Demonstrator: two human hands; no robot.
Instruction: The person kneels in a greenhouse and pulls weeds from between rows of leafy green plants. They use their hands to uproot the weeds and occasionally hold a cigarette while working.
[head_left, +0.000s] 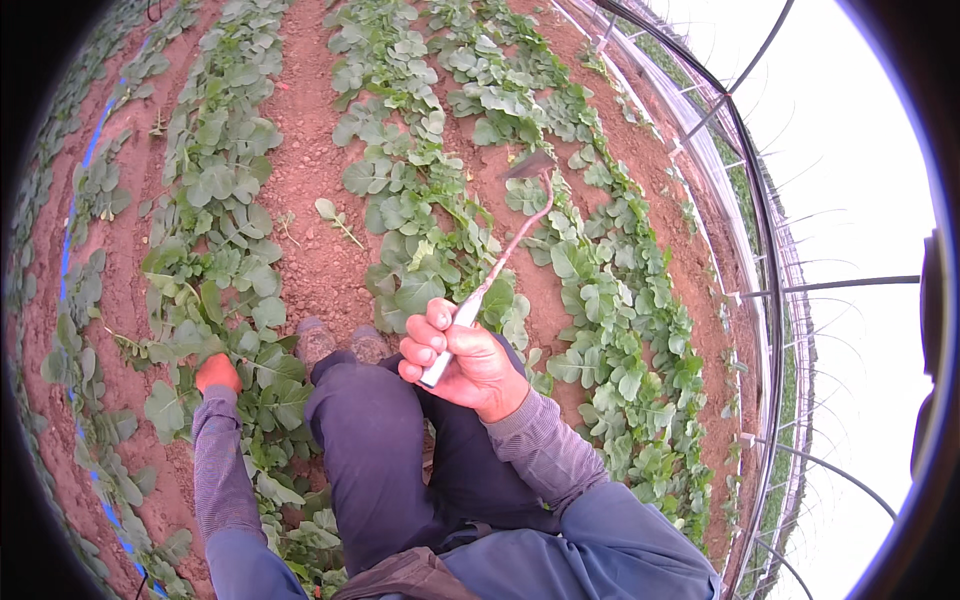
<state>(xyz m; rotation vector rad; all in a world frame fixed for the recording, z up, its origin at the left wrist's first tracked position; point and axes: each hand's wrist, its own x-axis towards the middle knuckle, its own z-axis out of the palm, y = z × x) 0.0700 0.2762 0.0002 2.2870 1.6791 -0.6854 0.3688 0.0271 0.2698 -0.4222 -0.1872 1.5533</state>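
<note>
My right hand (469, 356) is closed around the pale handle of a small hand hoe (499, 270), held up over my knees. The hoe's thin curved neck rises to a dark, flat blade at its far end, above the rows on the right. My left hand (218, 374) reaches down into the leafy plants (247, 330) of the row at my left. Leaves hide its fingers, so what it touches cannot be seen. One uprooted seedling (340, 222) lies on the bare soil between two rows, beyond my shoes.
Further leafy rows (424, 187) run lengthwise on both sides. A blue hose or strip (82, 169) lies along the far left row. At the right stand the dark hoops and pipes (769, 277) of a tunnel frame with clear sheeting. My shoes (315, 343) rest on reddish soil.
</note>
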